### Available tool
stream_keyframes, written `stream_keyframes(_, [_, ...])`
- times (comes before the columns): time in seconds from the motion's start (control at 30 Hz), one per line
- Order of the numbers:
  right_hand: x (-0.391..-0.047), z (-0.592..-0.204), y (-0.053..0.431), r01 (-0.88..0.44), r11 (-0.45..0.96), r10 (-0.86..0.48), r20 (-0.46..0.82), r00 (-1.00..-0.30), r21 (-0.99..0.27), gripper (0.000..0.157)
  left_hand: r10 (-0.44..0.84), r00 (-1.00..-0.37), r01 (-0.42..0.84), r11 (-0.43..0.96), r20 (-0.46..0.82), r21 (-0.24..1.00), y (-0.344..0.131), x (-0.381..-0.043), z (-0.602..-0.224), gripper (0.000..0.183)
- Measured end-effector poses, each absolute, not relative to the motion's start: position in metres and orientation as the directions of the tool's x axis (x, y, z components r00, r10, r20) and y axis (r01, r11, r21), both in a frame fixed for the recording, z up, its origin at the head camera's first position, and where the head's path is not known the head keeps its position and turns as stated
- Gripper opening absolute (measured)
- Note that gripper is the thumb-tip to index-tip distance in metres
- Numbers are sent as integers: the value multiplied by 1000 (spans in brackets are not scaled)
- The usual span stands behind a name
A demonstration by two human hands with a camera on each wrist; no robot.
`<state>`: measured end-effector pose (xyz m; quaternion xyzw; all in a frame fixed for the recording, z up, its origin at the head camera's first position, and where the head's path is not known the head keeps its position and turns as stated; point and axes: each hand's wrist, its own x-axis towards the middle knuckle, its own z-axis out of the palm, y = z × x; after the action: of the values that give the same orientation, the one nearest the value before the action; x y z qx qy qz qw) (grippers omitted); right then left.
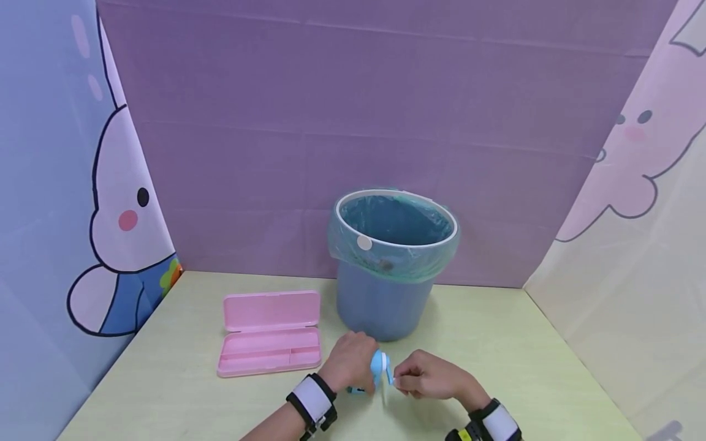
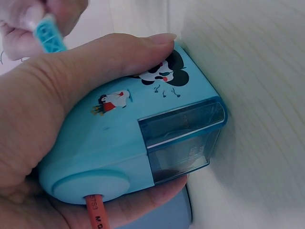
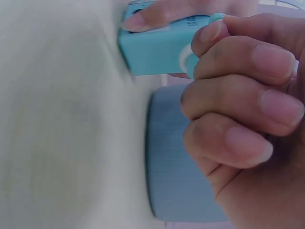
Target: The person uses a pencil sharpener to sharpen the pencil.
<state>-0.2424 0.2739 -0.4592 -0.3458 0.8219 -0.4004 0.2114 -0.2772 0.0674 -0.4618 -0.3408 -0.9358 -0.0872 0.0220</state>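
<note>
My left hand grips a light blue crank pencil sharpener on the table, its thumb lying over the printed top. An orange-red pencil sticks out of the sharpener's round end. The see-through shavings drawer shows in the left wrist view. On the crank side, my right hand pinches the blue crank handle between thumb and finger. Its other fingers are curled in the right wrist view. How far the pencil reaches into the sharpener is hidden.
A blue bin with a green liner stands just behind the hands, against the purple backdrop. To the left lies a pink pencil case with its lid raised. Printed sheets wall off both sides of the pale table.
</note>
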Motion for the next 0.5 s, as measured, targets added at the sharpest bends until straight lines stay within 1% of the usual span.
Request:
stream_keyframes(0.3, [-246, -447, 276, -405, 453, -712, -49, -701, -794, 34, 647, -752, 659, 738, 124, 144, 66, -277, -461, 43])
stream_keyframes(0.5, [-251, -444, 278, -453, 449, -695, 18, -719, -770, 30, 647, -750, 662, 735, 141, 148, 67, -276, -461, 43])
